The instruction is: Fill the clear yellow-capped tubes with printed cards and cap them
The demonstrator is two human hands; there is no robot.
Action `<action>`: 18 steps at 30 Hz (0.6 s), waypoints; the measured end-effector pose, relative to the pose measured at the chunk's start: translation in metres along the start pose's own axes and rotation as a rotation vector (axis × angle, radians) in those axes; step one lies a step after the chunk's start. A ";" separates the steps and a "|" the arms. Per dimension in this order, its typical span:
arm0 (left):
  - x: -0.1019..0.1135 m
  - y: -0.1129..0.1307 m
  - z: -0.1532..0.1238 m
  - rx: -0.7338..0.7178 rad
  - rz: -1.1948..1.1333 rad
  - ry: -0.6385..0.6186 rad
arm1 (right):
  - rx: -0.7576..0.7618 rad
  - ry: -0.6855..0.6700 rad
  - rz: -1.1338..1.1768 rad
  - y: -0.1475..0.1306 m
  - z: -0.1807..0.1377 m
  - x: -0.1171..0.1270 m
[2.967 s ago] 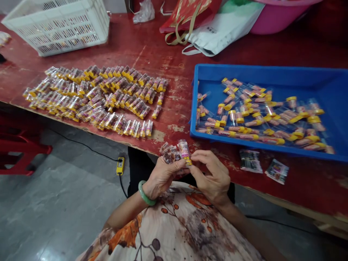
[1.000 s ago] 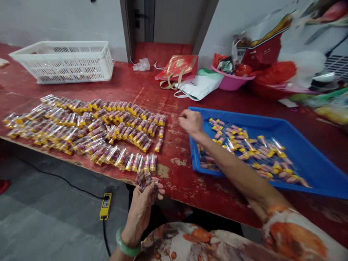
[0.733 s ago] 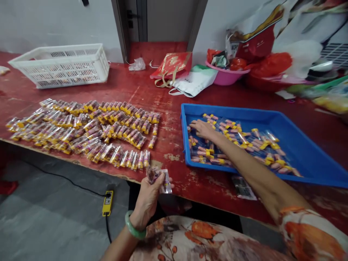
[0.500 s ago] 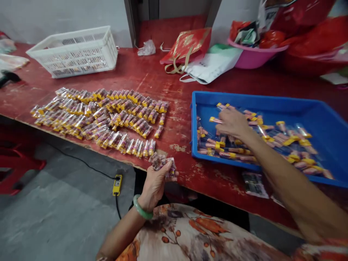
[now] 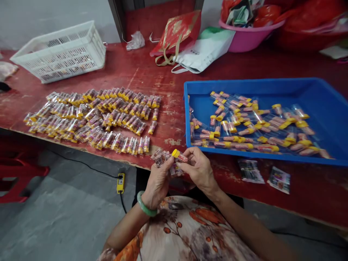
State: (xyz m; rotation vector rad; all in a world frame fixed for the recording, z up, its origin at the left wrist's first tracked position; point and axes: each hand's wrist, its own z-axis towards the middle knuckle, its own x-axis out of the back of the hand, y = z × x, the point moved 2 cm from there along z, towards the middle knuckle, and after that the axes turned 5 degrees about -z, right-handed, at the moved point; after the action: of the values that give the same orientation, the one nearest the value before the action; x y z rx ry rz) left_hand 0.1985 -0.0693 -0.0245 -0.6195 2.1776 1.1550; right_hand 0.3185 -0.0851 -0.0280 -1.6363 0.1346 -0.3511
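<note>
My left hand (image 5: pixel 158 182), with a green bangle (image 5: pixel 146 205) at its wrist, is closed on several small printed plastic packets (image 5: pixel 161 156) fanned out near the table's front edge. Between the fingers of my right hand (image 5: pixel 200 170) is a clear tube (image 5: pixel 181 157) of pink pellets, its yellow cap pointing left toward my left thumb. The tube lies over the packets. Right of my hands, a blue tray (image 5: pixel 252 84) holds many similar yellow-capped tubes (image 5: pixel 247 131). To the left lie rows of tubes in clear printed wrappers (image 5: pixel 108 110).
A white plastic crate (image 5: pixel 61 54) stands at the back left. Behind the tray are a red bag (image 5: pixel 178 30), a white bag (image 5: pixel 203 52) and a pink basin (image 5: pixel 246 38). Two packet bundles (image 5: pixel 250 170) lie before the tray. A yellow power socket (image 5: pixel 121 183) is on the floor.
My right hand has left the blue tray with one tube and come beside my left hand. The left hand still holds the packets. The camera view has shifted slightly.
</note>
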 end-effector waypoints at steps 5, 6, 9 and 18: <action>0.012 0.005 -0.004 0.022 0.090 0.036 | -0.028 -0.053 0.086 0.005 0.001 0.004; 0.014 0.006 -0.005 0.020 0.100 0.053 | -0.045 -0.077 0.126 0.007 -0.001 0.004; 0.022 0.008 -0.006 -0.001 0.101 0.114 | -0.086 -0.127 0.291 0.012 -0.005 0.005; 0.026 0.011 -0.008 -0.061 0.085 0.132 | -0.006 -0.045 0.353 -0.004 -0.019 0.032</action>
State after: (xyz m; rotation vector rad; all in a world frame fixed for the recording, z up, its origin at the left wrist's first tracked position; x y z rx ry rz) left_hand 0.1705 -0.0741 -0.0324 -0.6516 2.3068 1.2612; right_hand 0.3427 -0.1123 -0.0178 -1.5894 0.3841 -0.0438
